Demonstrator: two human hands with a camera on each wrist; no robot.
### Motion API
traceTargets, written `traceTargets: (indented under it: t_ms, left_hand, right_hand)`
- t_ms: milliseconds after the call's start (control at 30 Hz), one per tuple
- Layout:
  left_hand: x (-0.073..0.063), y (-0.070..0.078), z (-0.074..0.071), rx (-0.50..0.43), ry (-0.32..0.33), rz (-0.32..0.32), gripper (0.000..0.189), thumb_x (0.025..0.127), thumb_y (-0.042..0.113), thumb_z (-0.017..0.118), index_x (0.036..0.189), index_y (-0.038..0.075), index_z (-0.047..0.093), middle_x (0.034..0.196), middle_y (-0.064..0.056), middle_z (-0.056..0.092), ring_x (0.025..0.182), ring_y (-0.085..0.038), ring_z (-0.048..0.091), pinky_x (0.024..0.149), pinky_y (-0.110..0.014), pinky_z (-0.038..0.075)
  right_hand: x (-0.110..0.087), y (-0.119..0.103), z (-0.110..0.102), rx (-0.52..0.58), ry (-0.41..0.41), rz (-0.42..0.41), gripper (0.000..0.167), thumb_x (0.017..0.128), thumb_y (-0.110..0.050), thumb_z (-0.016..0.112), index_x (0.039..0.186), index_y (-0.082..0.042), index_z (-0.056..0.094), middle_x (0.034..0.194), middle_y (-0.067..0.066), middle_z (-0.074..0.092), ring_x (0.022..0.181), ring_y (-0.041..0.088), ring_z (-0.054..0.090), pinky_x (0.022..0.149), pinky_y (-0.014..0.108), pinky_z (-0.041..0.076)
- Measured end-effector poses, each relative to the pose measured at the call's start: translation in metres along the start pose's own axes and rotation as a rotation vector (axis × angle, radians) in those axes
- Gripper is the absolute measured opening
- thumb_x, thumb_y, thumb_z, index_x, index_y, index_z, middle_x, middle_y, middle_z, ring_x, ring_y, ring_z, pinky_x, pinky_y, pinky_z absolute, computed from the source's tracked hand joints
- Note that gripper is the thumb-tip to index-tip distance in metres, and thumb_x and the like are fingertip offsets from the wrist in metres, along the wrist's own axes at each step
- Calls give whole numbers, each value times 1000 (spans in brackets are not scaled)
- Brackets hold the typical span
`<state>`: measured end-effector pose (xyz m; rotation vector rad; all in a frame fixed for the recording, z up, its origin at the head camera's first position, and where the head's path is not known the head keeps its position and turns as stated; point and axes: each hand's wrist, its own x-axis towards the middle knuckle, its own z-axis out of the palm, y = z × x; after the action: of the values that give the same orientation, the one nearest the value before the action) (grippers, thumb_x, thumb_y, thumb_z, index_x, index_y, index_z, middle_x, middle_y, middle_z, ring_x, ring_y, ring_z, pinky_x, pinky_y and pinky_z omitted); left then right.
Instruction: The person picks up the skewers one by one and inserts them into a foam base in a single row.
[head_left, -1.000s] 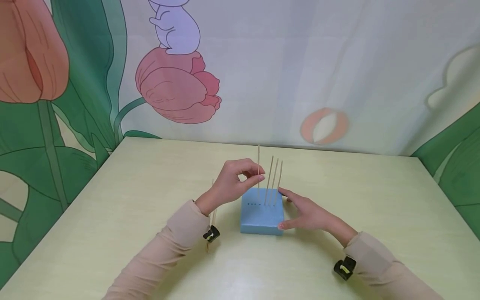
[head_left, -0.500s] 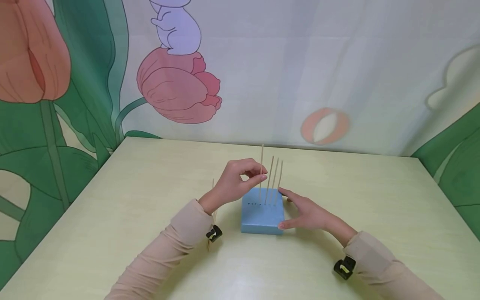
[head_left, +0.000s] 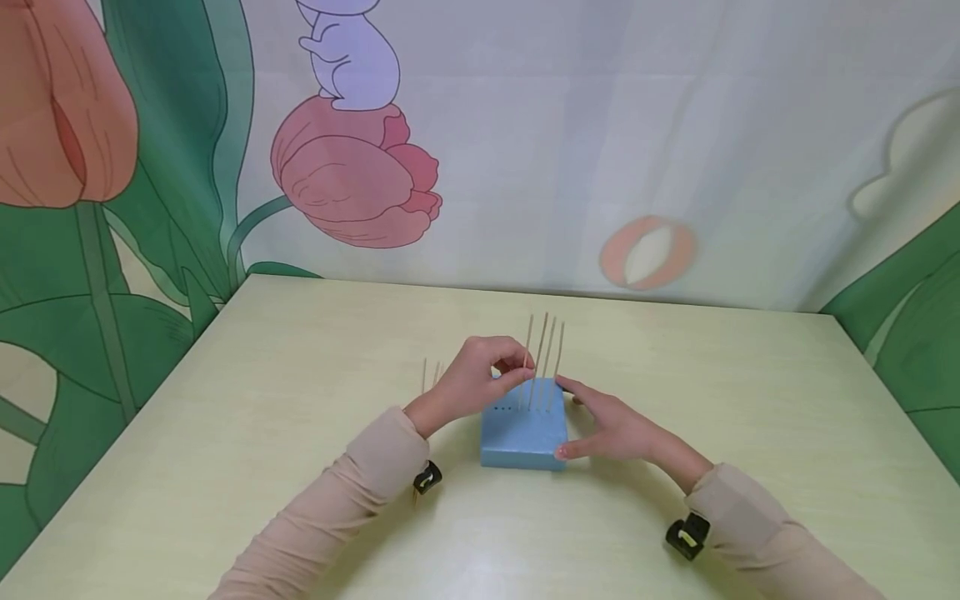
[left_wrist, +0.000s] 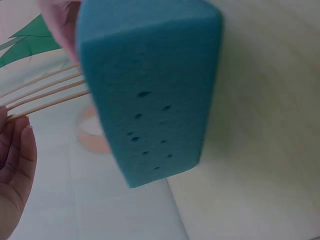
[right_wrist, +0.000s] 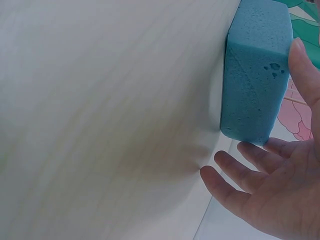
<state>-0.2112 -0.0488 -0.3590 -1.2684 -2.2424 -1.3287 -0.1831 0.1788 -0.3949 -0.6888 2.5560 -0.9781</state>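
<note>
Near the middle of the table in the head view sits a blue foam block (head_left: 523,437) with a row of small holes across its top. My left hand (head_left: 483,375) pinches a thin wooden skewer (head_left: 529,335) between thumb and forefinger, just above the block. Several similar skewers (head_left: 552,354) stand in the block to its right, leaning slightly. My right hand (head_left: 618,427) holds the block's right side, thumb at the near corner and forefinger at the far corner. In the right wrist view its other fingers (right_wrist: 240,172) are spread beside the block.
Loose skewers (head_left: 424,372) lie left of the block, partly hidden under my left forearm. The pale table (head_left: 300,367) ends at a printed curtain (head_left: 525,167) behind. Each wrist carries a black band (head_left: 687,536).
My left hand has shifted slightly right and then down with the skewer, whose top now stands about level with the others. The right hand and block have stayed put.
</note>
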Motion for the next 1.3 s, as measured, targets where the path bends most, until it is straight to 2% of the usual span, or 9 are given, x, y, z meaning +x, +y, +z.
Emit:
traceTargets:
  t_ms: [133, 267, 400, 567, 767, 933, 1067, 1167, 1300]
  left_hand:
    - [-2, -1, 2, 12, -20, -34, 3, 81, 0, 65, 80, 1, 63, 72, -4, 62, 64, -9, 57, 61, -16, 49]
    - [-3, 1, -2, 25, -37, -56, 12, 81, 2, 67, 91, -2, 63, 74, -4, 62, 67, -10, 58, 63, -16, 49]
    - [-5, 3, -12, 31, -32, -69, 26, 79, 2, 68, 104, -3, 60, 78, -5, 61, 72, -12, 59, 63, -20, 50]
    - [-15, -1, -30, 69, -49, -105, 34, 78, 6, 71, 109, -1, 58, 84, -5, 59, 76, -15, 58, 63, -30, 52]
    - [-31, -13, -50, 123, -135, -239, 53, 75, 14, 75, 120, 2, 52, 98, -5, 55, 84, -17, 55, 66, -35, 51]
    - [-45, -27, -63, 168, -237, -376, 69, 73, 23, 77, 131, 5, 43, 106, -4, 50, 93, -22, 51, 71, -35, 47]
    - [-55, -38, -71, 191, -327, -466, 78, 72, 32, 77, 135, 8, 38, 112, -9, 49, 98, -26, 49, 77, -35, 43]
    - [-61, -47, -76, 192, -385, -515, 83, 72, 35, 77, 137, 7, 35, 114, -14, 47, 96, -29, 48, 76, -35, 42]
    - [-68, -61, -81, 191, -430, -552, 87, 71, 36, 77, 138, 2, 33, 103, -15, 48, 79, -24, 46, 66, -31, 40]
  right_hand:
    - [1, 1, 1, 3, 4, -13, 96, 73, -40, 75, 143, -2, 21, 143, 18, 30, 124, 39, 36, 99, 54, 30]
    - [1, 1, 1, 4, 2, -16, 96, 73, -40, 75, 143, -1, 21, 143, 18, 30, 124, 39, 35, 99, 54, 30]
    - [1, 0, -1, -11, 4, -9, 97, 72, -40, 75, 143, -2, 21, 142, 19, 31, 123, 39, 36, 98, 54, 30]
    - [1, -2, -3, -13, 1, 11, 98, 72, -40, 75, 144, -3, 20, 142, 18, 31, 124, 38, 35, 98, 54, 30]
    - [-2, -2, -5, -9, -13, 19, 98, 73, -40, 75, 144, -4, 17, 145, 17, 27, 127, 38, 32, 98, 55, 30]
    - [-1, -1, -4, -5, -11, 8, 99, 73, -40, 74, 144, -3, 17, 145, 18, 27, 126, 38, 32, 99, 55, 29]
    - [-1, -1, -4, -9, -11, 2, 98, 73, -39, 75, 144, -3, 17, 144, 18, 27, 126, 38, 32, 99, 55, 29]
    - [-1, 0, -3, 3, -12, 4, 98, 73, -39, 75, 144, -3, 18, 144, 18, 27, 126, 38, 32, 99, 55, 28]
    - [-1, 1, -1, 19, -16, 8, 98, 73, -39, 75, 144, -3, 18, 145, 18, 26, 127, 38, 32, 100, 55, 27]
